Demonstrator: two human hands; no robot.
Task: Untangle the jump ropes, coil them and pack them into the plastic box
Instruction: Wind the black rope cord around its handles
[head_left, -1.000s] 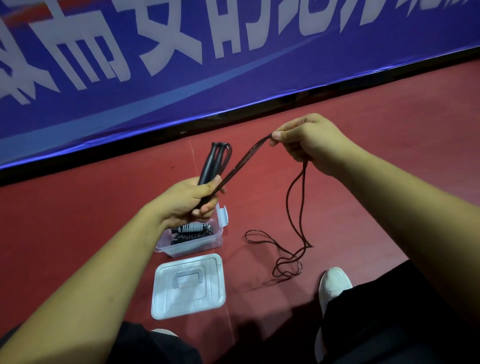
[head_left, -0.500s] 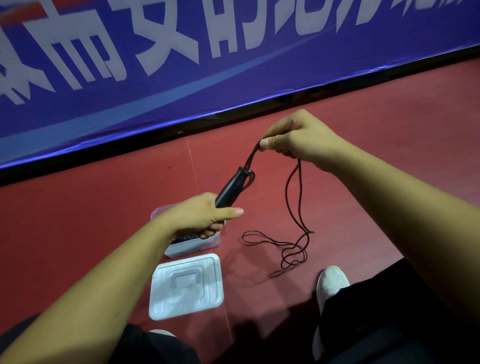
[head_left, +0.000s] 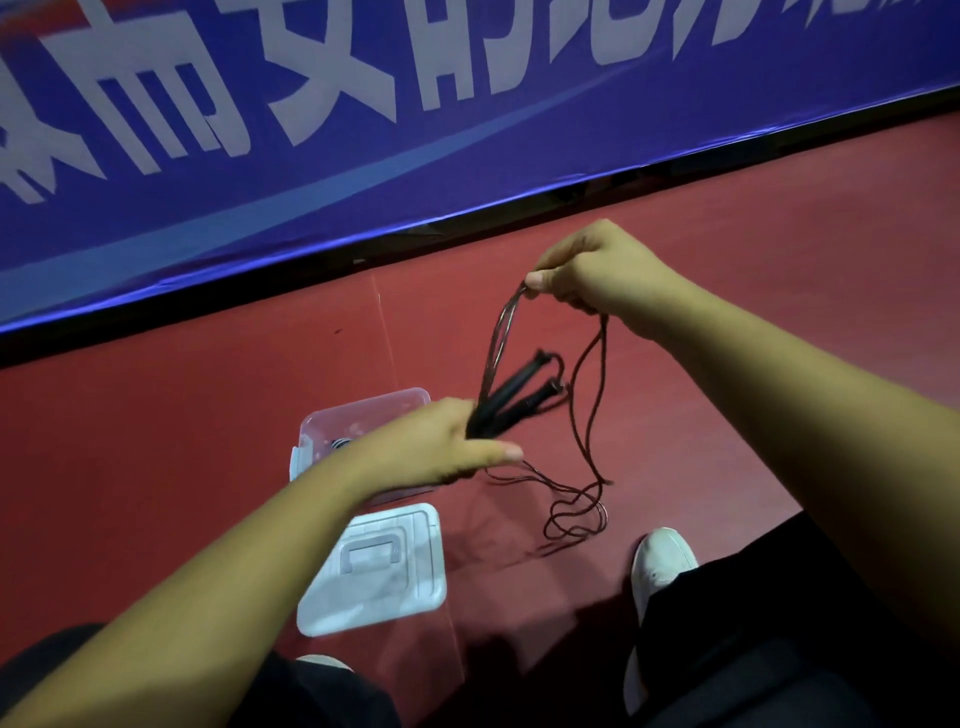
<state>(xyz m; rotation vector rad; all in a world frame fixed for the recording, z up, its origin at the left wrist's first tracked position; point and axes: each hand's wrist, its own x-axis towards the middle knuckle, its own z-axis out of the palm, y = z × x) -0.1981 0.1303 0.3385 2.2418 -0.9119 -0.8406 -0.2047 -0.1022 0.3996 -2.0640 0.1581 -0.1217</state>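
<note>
Gripping the two black handles (head_left: 519, 395) of a jump rope (head_left: 496, 343) side by side, the left hand (head_left: 436, 454) is holding them low, just above the clear plastic box (head_left: 374, 410). Its fingers are curling round the handles, apparently so that both ends are staying together while the cord is being gathered.

The right hand (head_left: 597, 270) is hovering higher and farther out, its fingertips (head_left: 540, 278) pinching the top of several long loops that are running down to the handles. Raising the loops this way seems to be keeping them taut and even in length.

From the right hand a slack strand is hanging down, and the loose cord (head_left: 576, 512) is lying in a small tangle on the red floor (head_left: 779, 364), near a white shoe (head_left: 662, 558). That part is not yet coiled, so I judge the coiling to be roughly midway.

The box is sitting open on the floor, partly hidden by the left forearm, with something dark already showing inside. Its white lid (head_left: 374, 571) is lying just beside it, handle up, probably waiting for the packing step.
</note>
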